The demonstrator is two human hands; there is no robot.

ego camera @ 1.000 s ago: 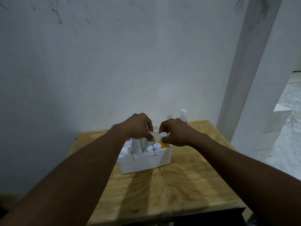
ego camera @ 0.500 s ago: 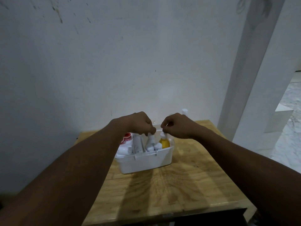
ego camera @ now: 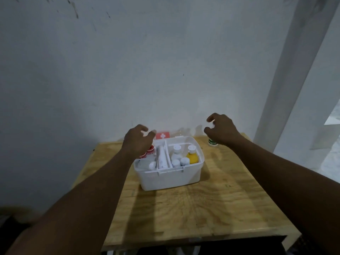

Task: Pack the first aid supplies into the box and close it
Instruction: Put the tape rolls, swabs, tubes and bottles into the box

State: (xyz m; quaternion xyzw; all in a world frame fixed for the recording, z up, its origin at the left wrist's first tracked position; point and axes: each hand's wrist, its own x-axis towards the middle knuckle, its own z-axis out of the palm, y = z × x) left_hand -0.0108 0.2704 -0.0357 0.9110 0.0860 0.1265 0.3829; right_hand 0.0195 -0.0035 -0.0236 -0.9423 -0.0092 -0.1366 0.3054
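Observation:
A white first aid box [ego camera: 171, 178] stands open on the wooden table [ego camera: 211, 205]. Inside are a yellow bottle [ego camera: 192, 157], a white bottle [ego camera: 176, 153], small white-capped vials [ego camera: 180, 162], a tube [ego camera: 161, 158] and red-capped containers [ego camera: 149, 150]. The lid with a red cross label [ego camera: 162, 135] stands behind the box against the wall. My left hand [ego camera: 137, 139] hovers over the box's back left corner, fingers apart. My right hand [ego camera: 221, 130] is raised to the right of the box, fingers curled apart, above a green-and-white bottle [ego camera: 212, 142] that it partly hides.
A pale wall [ego camera: 128, 70] rises directly behind the table. A white pillar [ego camera: 294, 70] stands at the right, with a lit floor beyond it. The table's front edge [ego camera: 193, 240] is near me.
Both hands have let go of the bottle tops in the box and spread apart: the left lifted to the back left, the right moved up and right toward the green-and-white bottle.

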